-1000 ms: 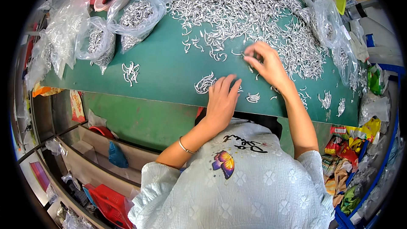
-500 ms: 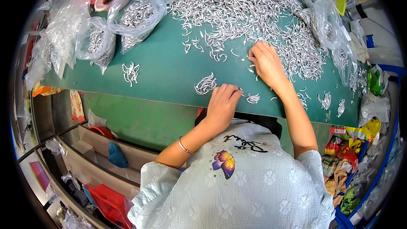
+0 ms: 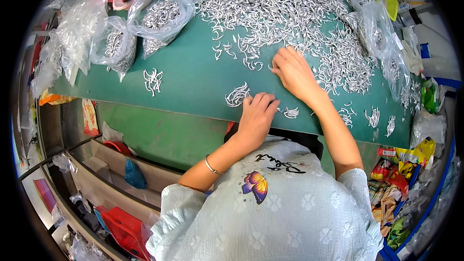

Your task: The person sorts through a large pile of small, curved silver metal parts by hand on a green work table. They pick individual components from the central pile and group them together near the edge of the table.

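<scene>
Your right hand (image 3: 293, 72) is over the bench (image 3: 188, 79), fingers bent downward at the near fringe of the big heap of curved silver pieces (image 3: 285, 5). The fingertips are tucked from view, so whether they pinch a piece cannot be told. Your left hand (image 3: 257, 112) sits nearer your body, fingers curled, the back of it hiding whatever it may grasp; its wrist crosses the bench's front edge, leaving little surface on the near side.

A small bunch (image 3: 237, 95) lies just beside your left hand's fingers on the left, and a neat cluster (image 3: 291, 113) lies near it on the right, close to the edge. Between your two hands is a narrow strip of open green surface. A wider open stretch runs left from both hands, broken by one loose bunch (image 3: 153, 81), as far as the filled plastic bags (image 3: 164, 17). Right of your right forearm, more small groups (image 3: 372, 117) line the front edge, with less room among them.
</scene>
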Motion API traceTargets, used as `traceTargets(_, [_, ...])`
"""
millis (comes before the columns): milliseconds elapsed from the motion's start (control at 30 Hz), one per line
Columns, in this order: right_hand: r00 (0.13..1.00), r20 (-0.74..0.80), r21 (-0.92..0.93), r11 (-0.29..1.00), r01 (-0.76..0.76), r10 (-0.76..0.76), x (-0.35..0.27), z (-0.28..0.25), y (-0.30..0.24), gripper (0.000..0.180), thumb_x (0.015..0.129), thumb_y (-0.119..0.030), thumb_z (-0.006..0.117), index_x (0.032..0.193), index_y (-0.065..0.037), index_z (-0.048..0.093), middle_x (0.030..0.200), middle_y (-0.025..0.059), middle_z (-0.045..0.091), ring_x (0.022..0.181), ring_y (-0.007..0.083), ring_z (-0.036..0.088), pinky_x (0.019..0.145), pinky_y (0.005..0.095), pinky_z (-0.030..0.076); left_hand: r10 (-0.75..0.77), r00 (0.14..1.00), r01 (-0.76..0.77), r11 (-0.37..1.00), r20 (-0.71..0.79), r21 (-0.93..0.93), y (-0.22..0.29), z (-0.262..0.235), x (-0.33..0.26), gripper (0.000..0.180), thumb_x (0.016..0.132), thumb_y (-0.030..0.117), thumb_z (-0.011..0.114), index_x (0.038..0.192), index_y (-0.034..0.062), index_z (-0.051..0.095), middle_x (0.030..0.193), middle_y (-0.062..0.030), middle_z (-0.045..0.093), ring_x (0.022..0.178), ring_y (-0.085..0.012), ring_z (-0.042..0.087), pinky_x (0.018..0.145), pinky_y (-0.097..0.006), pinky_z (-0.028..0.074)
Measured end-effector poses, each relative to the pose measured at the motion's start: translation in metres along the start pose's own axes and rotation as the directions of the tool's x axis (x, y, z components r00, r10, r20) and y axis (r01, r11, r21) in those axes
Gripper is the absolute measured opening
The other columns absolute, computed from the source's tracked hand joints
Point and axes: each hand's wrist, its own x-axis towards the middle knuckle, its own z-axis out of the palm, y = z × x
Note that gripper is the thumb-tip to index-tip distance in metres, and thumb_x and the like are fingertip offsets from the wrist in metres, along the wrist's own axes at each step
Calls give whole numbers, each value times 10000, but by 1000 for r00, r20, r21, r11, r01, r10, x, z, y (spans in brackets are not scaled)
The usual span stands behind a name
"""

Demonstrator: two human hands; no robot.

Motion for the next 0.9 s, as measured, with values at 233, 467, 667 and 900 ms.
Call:
traceTargets(233, [960, 252, 460, 888, -4, -126, -11, -19, 9, 177, 759, -108, 718, 902, -58, 629, 981, 100, 582, 1002, 289, 538, 879, 384, 415, -83, 979, 65, 993, -185, -102, 11, -4, 8, 216, 773, 15, 680, 973, 29, 602, 1167, -149, 539, 1120, -317, 515, 908, -455, 395])
traceTargets(467, [990, -141, -56, 998, -8, 0, 32, 11, 28, 157, 795, -89, 678, 919, -26, 605, 990, 105, 588, 1014, 318, 540, 857, 420, 431, 36, 999, -38, 992, -18, -117, 0, 4, 2, 268, 744, -14, 574, 1011, -27, 566, 1168, -170, 533, 1132, -346, 499, 935, -426, 415])
traceTargets(667, [929, 304, 377, 869, -319, 209, 12, -33, 31, 138, 833, -52, 644, 960, -1, 631, 862, 136, 621, 807, 312, 608, 713, 397, 471, 17, 995, -38, 975, -96, -217, 4, 2, 3, 211, 734, -73, 632, 932, -6, 601, 1004, -121, 565, 945, -306, 559, 794, -381, 481])
traceTargets(900, [965, -42, 279, 930, -239, 260, 0, -36, 37, 163, 827, -41, 653, 984, 3, 644, 869, 145, 632, 827, 324, 617, 740, 407, 483, 15, 993, -42, 970, -116, -240, 5, 4, 1, 210, 730, -87, 622, 927, -14, 614, 995, -119, 581, 923, -308, 567, 783, -384, 484])
